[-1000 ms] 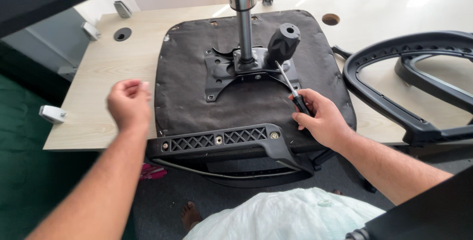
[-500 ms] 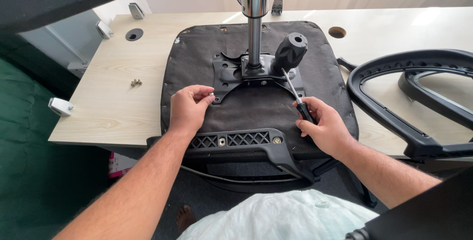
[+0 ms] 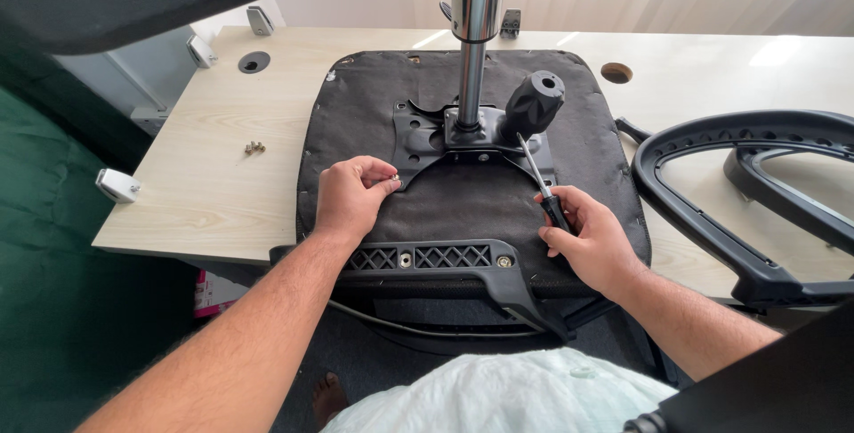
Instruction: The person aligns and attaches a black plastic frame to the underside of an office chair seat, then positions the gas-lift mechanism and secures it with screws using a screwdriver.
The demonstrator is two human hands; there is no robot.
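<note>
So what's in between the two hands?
In the head view, bare dark fabric of the seat underside lies between the left hand and right hand.

Black fabric seat underside (image 3: 356, 113), black metal bracket (image 3: 418, 135), chrome gas-lift column (image 3: 474, 6), pale woodgrain desk (image 3: 213, 184), green floor (image 3: 53, 308).

left hand (image 3: 353, 196): forearm reaching in from lower left, palm down, fingers curled, thumb and forefinger pinched together | right hand (image 3: 592, 239): forearm entering from lower right, wrist bent inward, fingers wrapped closed in a grip, thumb on top
</note>
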